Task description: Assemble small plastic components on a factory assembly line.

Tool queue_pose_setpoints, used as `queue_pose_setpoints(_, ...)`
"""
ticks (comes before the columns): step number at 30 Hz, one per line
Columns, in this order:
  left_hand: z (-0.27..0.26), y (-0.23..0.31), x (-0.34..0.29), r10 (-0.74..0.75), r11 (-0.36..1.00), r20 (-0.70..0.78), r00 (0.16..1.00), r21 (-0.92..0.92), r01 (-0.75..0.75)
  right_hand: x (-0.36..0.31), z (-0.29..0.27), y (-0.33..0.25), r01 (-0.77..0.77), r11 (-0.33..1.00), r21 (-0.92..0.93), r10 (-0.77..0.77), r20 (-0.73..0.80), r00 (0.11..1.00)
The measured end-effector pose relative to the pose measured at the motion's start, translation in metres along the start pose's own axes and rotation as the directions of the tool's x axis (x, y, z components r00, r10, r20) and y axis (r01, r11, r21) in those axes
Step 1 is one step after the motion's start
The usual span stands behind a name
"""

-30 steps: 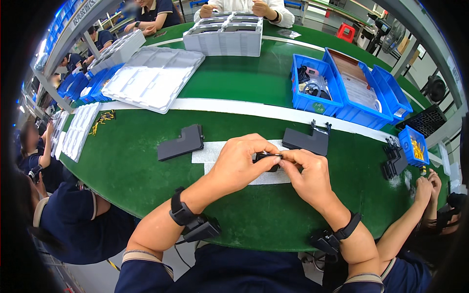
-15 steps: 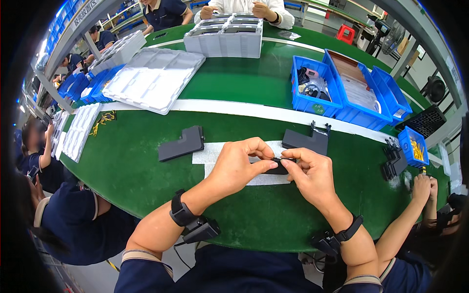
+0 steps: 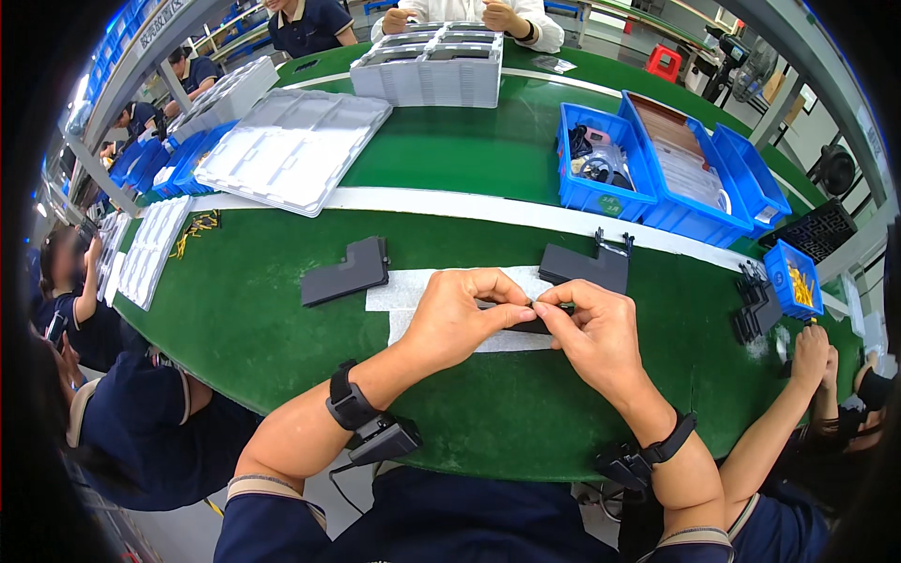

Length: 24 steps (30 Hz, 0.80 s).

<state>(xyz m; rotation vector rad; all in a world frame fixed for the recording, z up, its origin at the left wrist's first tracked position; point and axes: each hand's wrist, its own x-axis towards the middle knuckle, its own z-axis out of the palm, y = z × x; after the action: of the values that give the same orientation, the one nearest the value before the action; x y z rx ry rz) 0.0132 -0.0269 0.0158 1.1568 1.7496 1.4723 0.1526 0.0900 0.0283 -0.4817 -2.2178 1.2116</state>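
Note:
My left hand (image 3: 462, 317) and my right hand (image 3: 593, 328) meet over the middle of the green table. Thumb and forefinger of each are pinched together, with the fingertips of both almost touching. A black plastic part (image 3: 531, 326) is held between them, largely covered by my fingers, so its full shape does not show. Beneath lies a white cloth-like sheet (image 3: 402, 324). Left of it rests a dark grey L-shaped plastic piece (image 3: 345, 274); a similar dark grey piece (image 3: 584, 268) with thin prongs lies just beyond my right hand.
Blue bins (image 3: 608, 199) with parts stand at the back right, and a small blue bin (image 3: 793, 280) holds yellow pieces. More black parts (image 3: 754, 310) lie beside it. White trays (image 3: 291, 150) sit at the back left. A co-worker's hands (image 3: 812, 357) are at the right edge.
My fingertips have drawn slightly closer together over the black part, hiding the small dark bit seen between them before. Both hands stay in nearly the same place.

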Motion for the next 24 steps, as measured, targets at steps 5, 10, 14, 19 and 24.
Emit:
queue_pose_setpoints(5, -0.010, -0.004, 0.010, -0.029, 0.993, 0.125, 0.992, -0.113, 0.044, 0.001, -0.001, 0.003, 0.016, 1.000, -0.003, -0.016, 0.024, 1.000)
queue_pose_setpoints(10, -0.008, -0.014, 0.014, -0.075, 0.965, 0.148, 0.986, -0.239, 0.109, 0.003, -0.002, 0.003, -0.108, 0.992, 0.065, 0.105, 0.047, 0.993)
queue_pose_setpoints(14, 0.000, -0.001, 0.002, 0.160, 0.963, -0.041, 0.986, 0.226, -0.147, 0.003, -0.002, 0.001, -0.134, 0.987, 0.088, 0.132, 0.030, 0.991)
queue_pose_setpoints(19, 0.006, -0.008, -0.001, 0.510, 0.757, -0.034, 0.859, 0.491, -0.430, 0.003, 0.000, 0.002, -0.129, 0.991, 0.030, 0.129, 0.005, 0.992)
queue_pose_setpoints(24, 0.004, -0.001, -0.002, 0.539, 0.699, 0.015, 0.842, 0.549, -0.457, 0.002, 0.004, 0.001, -0.136, 0.989, 0.062, 0.138, -0.025, 0.990)
